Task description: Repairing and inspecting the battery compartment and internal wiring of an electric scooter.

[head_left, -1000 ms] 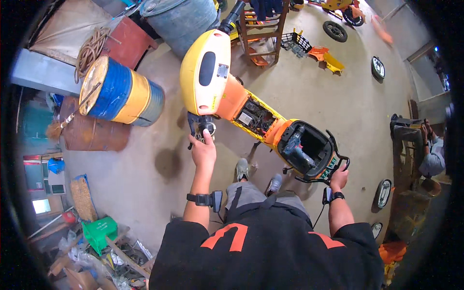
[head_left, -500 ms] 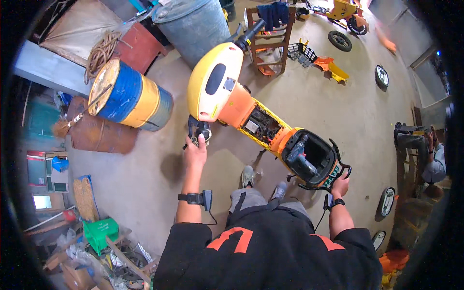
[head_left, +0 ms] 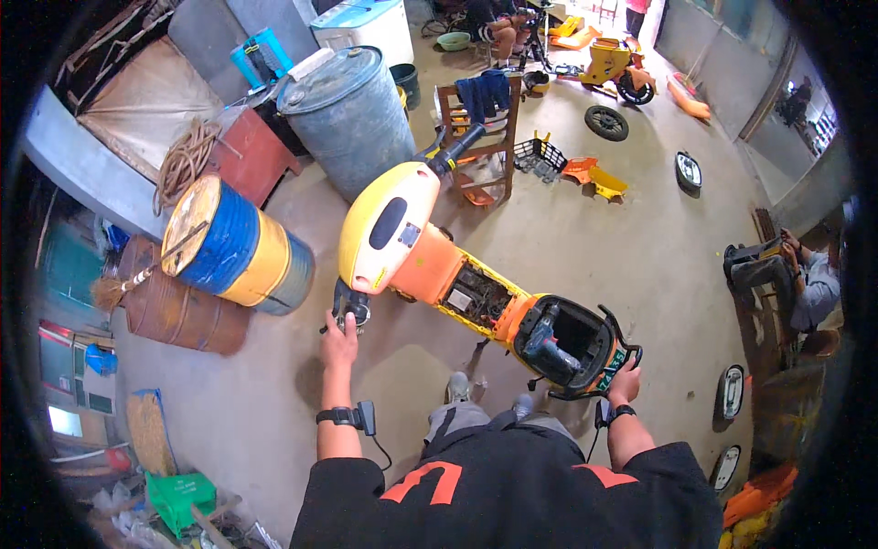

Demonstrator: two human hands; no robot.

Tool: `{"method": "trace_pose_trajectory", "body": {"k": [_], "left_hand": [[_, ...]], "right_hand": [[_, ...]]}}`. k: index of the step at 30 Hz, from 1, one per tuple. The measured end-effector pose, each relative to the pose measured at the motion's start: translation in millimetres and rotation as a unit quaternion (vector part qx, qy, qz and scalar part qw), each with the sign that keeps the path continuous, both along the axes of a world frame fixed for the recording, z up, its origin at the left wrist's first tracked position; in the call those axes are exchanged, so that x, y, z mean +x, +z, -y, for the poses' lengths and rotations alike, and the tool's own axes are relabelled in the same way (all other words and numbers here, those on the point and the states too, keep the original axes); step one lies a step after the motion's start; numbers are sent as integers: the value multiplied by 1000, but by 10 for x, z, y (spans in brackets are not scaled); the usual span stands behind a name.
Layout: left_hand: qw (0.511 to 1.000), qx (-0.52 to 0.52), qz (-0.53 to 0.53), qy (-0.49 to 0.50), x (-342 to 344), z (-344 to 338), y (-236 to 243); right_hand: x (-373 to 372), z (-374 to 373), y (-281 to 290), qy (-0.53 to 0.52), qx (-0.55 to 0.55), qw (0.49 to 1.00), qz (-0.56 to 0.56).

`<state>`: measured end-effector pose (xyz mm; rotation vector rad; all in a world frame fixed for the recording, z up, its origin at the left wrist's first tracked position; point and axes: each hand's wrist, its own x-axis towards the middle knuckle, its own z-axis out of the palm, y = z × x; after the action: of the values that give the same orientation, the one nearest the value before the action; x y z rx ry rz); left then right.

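A yellow and orange electric scooter (head_left: 425, 261) stands across in front of me, its seat off and its middle open, showing wires and parts. At its left end my left hand (head_left: 339, 346) is closed round the near handlebar grip (head_left: 352, 313). My right hand (head_left: 626, 382) is closed on the black rear rail (head_left: 635, 352), beside a green plate (head_left: 611, 370). A dark tool that looks like a cordless drill (head_left: 549, 339) lies in the black bin (head_left: 581, 334) under the seat opening. The far handlebar grip (head_left: 468, 142) points away, held by nobody.
Left stand a blue-yellow drum (head_left: 242, 242), a rusty drum (head_left: 183, 306) and a blue barrel (head_left: 347, 119). Ahead are a wooden chair (head_left: 503, 151), a black basket (head_left: 540, 157), a loose wheel (head_left: 606, 123) and another scooter (head_left: 608, 69). A person (head_left: 809, 284) sits at the right.
The view has tilted up, so more of the far room shows and the scooter sits slightly farther left. Both hands keep their hold on it.
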<state>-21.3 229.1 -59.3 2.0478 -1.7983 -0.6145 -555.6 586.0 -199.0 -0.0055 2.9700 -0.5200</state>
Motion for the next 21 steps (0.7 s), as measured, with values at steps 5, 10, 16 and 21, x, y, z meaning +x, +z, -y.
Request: {"method": "trace_pose_trajectory", "body": {"k": [5, 10, 16, 21], "left_hand": [[993, -87, 82, -19, -294, -194, 164], [978, -88, 190, -13, -382, -506, 142], [957, -130, 259, 33, -333, -470, -75], [921, -145, 361, 28, 16, -184, 141]], "right_hand": [[7, -24, 7, 6, -16, 999, -27], [63, -22, 75, 15, -19, 1000, -16], [12, -76, 52, 39, -24, 999, -28], [77, -158, 105, 29, -10, 999, -13]]}}
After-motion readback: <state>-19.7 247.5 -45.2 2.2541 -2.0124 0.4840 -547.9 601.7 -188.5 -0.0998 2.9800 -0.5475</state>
